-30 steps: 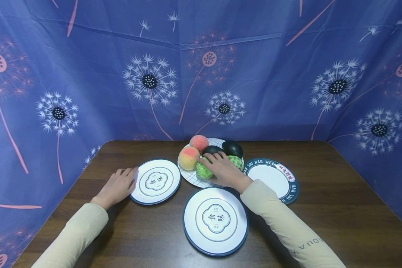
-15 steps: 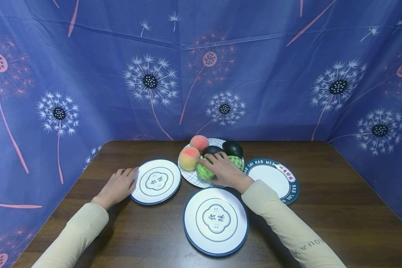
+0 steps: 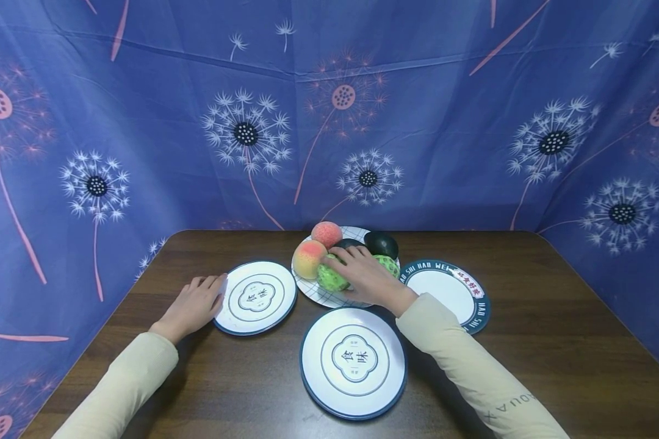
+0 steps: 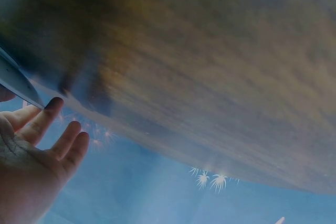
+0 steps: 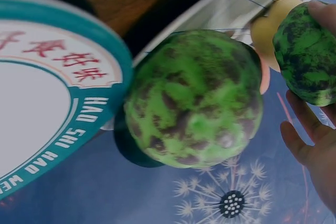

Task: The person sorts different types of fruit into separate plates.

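My right hand (image 3: 365, 277) curls its fingers and thumb round a knobbly green fruit (image 3: 331, 275) with dark patches. That fruit is at the front of a white plate with a line pattern (image 3: 318, 294). In the right wrist view the thumb lies on the held fruit (image 5: 307, 56). A second green fruit (image 5: 194, 98) sits beside it, partly hidden by the hand in the head view. My left hand (image 3: 193, 305) rests with relaxed fingers at the left rim of a white, blue-edged plate (image 3: 274, 305). The left wrist view shows the fingertips right at the plate's rim (image 4: 21, 87).
Two peaches (image 3: 310, 260) and two dark avocado-like fruits (image 3: 381, 244) share the fruit plate. Another blue-edged plate (image 3: 354, 390) stands in front, and a green-bordered, lettered plate (image 3: 475, 320) is at the right. A blue dandelion cloth (image 3: 439, 140) hangs behind the wooden table (image 3: 549, 317).
The right hand's fingers have shifted slightly left, and the green fruit has moved a little left towards the peach. The left hand has not moved.
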